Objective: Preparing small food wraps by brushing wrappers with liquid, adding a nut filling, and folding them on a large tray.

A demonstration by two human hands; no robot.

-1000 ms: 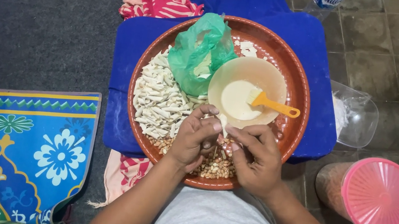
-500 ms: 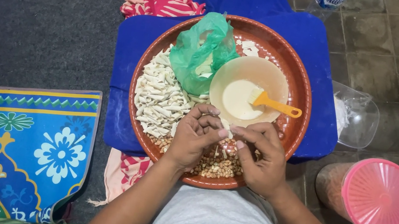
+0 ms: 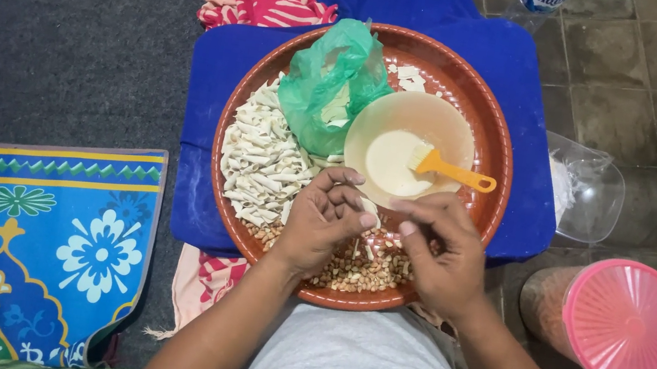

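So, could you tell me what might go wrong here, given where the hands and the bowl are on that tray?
The right hand sits just below the bowl of pale liquid, so a lifted knuckle might tip it over the rolled pieces.
The orange brush leans on the bowl's rim with its handle sticking out; a nudge could flick it out.
The small piece pinched at the left hand could drop among the peanuts.

A single head-worn camera is looking almost straight down from close above a seated person's lap, taking in the round brown tray (image 3: 500, 149) at centre, both hands (image 3: 373, 235), and the surrounding floor (image 3: 66, 24) at the frame's edges.
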